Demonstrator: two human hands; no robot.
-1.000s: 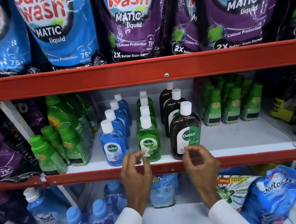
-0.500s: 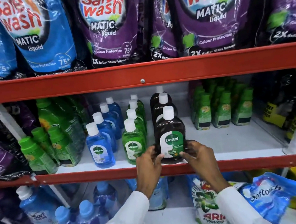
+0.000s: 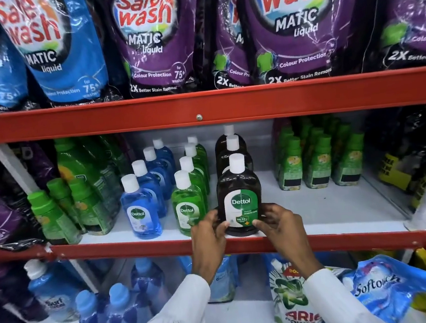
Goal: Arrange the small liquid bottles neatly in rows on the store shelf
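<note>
**Front brown bottle squared up at the shelf lip**

Both hands cup the base of the brown Dettol bottle (image 3: pixel 239 200), which stands upright at the head of its row on the white shelf (image 3: pixel 330 209). The left hand (image 3: pixel 209 236) presses curled fingers against the bottle's lower left side; the right hand (image 3: pixel 279 224) does the same on the lower right, so the bottle sits between the two sets of fingertips, lightly pinched. Gripping low likely lets it slide or twist without tipping, label outward. Just left of the left fingers stands the green bottle (image 3: pixel 187 206), and beyond it the blue bottle (image 3: pixel 141 211).
</note>
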